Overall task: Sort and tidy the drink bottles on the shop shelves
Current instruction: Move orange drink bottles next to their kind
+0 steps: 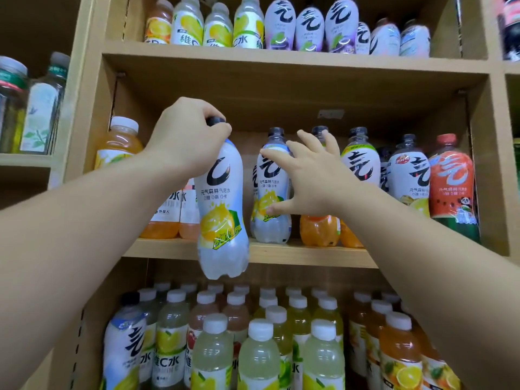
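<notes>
My left hand (187, 137) grips the black cap and neck of a white lemon sparkling-water bottle (222, 218), which hangs in front of the middle shelf (281, 253), its base below the shelf edge. My right hand (311, 175) is open with fingers spread, reaching toward a second lemon sparkling-water bottle (270, 198) that stands upright on the middle shelf. The fingertips and thumb are at that bottle's label, close to or just touching it. Behind my right hand stand more white-labelled bottles (361, 161) and a red watermelon one (451, 181).
Orange juice bottles (119, 142) stand at the middle shelf's left and small orange bottles (319, 230) under my right hand. The top shelf (281, 59) holds a row of lemon and purple-labelled bottles. The bottom shelf is packed with several white-capped bottles (260, 353). Another shelf unit (25, 160) stands left.
</notes>
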Demonstrator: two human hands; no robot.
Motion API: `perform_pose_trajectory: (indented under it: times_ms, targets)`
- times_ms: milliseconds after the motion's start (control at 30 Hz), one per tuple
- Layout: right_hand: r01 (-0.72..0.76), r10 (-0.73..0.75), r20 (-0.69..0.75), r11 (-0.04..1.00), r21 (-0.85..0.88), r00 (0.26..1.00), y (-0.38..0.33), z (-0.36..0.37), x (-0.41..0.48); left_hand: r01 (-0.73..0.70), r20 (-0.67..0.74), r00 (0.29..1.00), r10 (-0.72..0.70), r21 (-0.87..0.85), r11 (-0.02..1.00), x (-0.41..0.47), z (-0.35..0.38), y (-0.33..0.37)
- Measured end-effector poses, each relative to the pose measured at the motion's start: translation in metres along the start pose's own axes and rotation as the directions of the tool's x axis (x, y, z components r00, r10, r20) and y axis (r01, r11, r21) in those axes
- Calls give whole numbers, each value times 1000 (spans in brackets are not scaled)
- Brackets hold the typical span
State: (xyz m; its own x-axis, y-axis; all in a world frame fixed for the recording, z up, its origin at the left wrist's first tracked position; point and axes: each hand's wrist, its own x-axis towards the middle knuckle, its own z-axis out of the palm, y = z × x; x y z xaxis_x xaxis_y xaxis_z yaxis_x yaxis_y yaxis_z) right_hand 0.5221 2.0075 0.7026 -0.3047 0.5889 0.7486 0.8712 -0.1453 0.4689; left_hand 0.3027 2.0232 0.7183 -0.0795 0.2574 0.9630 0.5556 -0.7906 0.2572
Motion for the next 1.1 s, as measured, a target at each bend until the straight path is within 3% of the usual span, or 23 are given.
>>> perform_pose_trajectory:
  times_ms: [67, 200, 300, 433, 733, 1100]
  targets:
    - [-14, 14, 1, 1000, -5, 1000, -4, 3, -9, 0, 2, 1000, 0, -8, 1000, -1, 0, 1]
    - [-37, 69, -243, 990, 132, 967, -23, 11, -35, -9, 10, 1000, 9, -3, 1000, -2, -1, 4]
    - [-112, 139, -82, 956, 270, 987, -44, 10, -47, -11, 22, 1000, 11, 17, 1000, -1, -1, 4]
    - [-150, 177, -43, 921, 359, 983, -53, 15, -44, -10, 38, 999, 9, 30, 999, -2, 1, 5]
    - [-290, 232, 188, 871, 398, 954, -58, 15, -23, -45, 83, 996, 38, 89, 995, -9, -1, 9]
    - [-292, 185, 266, 843, 452, 946, -70, 26, -15, -22, 88, 996, 18, 55, 998, -16, -9, 10]
